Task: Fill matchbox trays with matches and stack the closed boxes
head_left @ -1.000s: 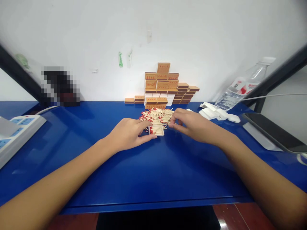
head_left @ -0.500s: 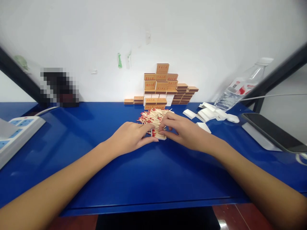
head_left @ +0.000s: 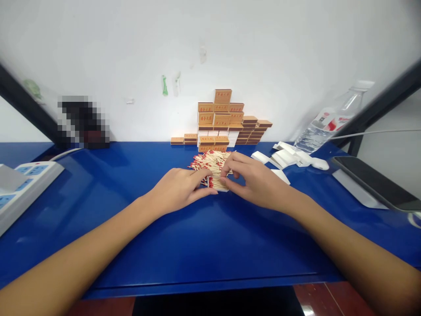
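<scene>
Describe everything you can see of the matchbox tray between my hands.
The matchbox tray is open, shallow, white and rectangular, seemingly cardboard. Matches lie lengthwise in it, red heads toward its left end. It seems to rest on the blue table, in front of the match heap. The grip of the left hand holds its left end, thumb along the near side; the grip of the right hand hides part of its right end, contact unclear.

Left grip on tray, matches, matchboxes
</scene>
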`<state>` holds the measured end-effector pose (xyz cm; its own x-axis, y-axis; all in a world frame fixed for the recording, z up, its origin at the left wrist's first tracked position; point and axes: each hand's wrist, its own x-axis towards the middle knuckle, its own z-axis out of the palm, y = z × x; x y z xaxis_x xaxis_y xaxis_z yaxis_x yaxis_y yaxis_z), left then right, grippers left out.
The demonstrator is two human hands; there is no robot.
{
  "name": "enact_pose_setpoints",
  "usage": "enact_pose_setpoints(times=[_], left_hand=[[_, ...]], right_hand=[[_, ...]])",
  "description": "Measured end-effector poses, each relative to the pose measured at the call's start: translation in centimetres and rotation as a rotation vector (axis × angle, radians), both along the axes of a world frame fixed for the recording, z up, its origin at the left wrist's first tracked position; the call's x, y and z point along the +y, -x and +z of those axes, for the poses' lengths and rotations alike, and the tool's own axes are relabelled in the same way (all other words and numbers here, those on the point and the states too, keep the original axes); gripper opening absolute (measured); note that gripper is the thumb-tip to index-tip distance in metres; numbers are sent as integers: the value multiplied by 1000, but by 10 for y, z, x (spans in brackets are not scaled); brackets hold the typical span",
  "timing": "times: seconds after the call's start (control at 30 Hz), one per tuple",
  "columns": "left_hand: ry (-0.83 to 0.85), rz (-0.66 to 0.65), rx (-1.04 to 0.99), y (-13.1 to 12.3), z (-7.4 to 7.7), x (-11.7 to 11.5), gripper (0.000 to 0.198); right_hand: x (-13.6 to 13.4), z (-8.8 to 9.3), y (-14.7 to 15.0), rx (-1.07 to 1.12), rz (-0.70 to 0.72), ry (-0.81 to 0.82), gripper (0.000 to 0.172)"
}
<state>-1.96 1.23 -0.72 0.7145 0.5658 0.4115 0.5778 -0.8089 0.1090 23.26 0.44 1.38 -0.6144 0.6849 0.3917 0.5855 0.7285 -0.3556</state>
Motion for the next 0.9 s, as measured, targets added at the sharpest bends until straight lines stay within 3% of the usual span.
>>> enact_pose_setpoints(times=[0.37, 0.6, 0.9], left_hand=[[55, -7, -50, -2, 0, -2, 48], [151, 75, -235, 2, 1, 5, 37], [283, 82, -328, 2, 2, 7, 45]], right_hand=[[1, -2, 1, 38, -12, 49, 13], [6, -2, -2, 146, -2, 281, 33], [10, -4, -2, 167, 8, 280, 30]])
